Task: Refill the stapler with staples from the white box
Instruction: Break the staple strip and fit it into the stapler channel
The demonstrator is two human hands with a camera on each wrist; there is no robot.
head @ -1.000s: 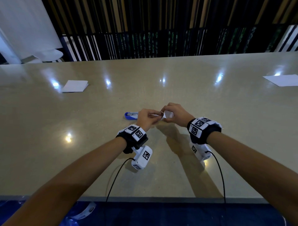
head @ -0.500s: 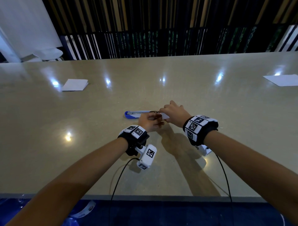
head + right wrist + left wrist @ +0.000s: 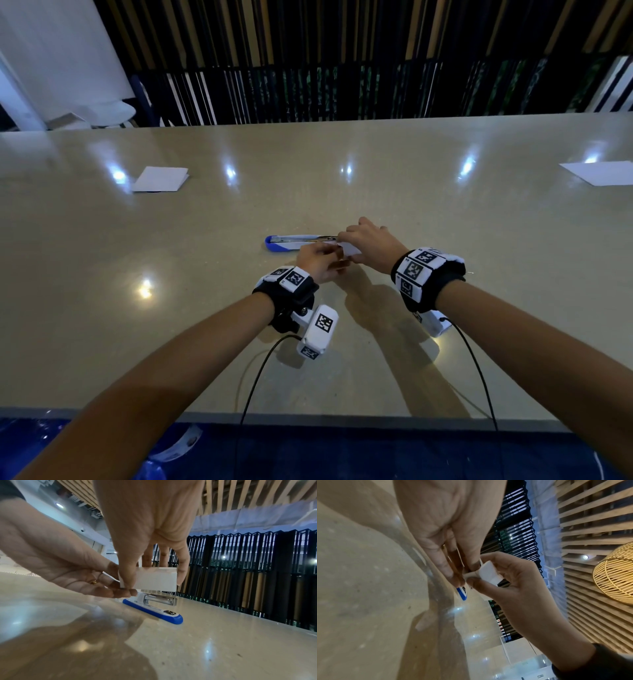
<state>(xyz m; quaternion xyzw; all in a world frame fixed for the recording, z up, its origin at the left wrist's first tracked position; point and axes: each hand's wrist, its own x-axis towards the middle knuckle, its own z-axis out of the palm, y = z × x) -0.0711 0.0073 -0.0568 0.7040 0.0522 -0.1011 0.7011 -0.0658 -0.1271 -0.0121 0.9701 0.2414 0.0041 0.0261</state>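
Note:
The stapler [image 3: 291, 241] lies on the table with its blue base [image 3: 154, 613] down and its metal magazine [image 3: 160, 599] exposed. Just above its hinge end hovers the small white box [image 3: 157, 580], gripped between thumb and fingers of my right hand [image 3: 154, 574]. My left hand [image 3: 116, 591] meets the box's left end and pinches it there, by a white flap [image 3: 471, 574]. In the head view the white box [image 3: 351, 249] shows between my left hand [image 3: 322, 262] and my right hand [image 3: 368, 240]. No staples are visible.
A folded white paper [image 3: 160, 179] lies far left on the table, and another sheet [image 3: 599, 173] lies at the far right. The table's near edge [image 3: 308, 416] runs below my forearms, with two black cables hanging over it. A dark slatted wall stands behind the table.
My left hand has drawn back toward me, uncovering most of the stapler. Both hands have stayed together at the white box, now low over the stapler's right end.

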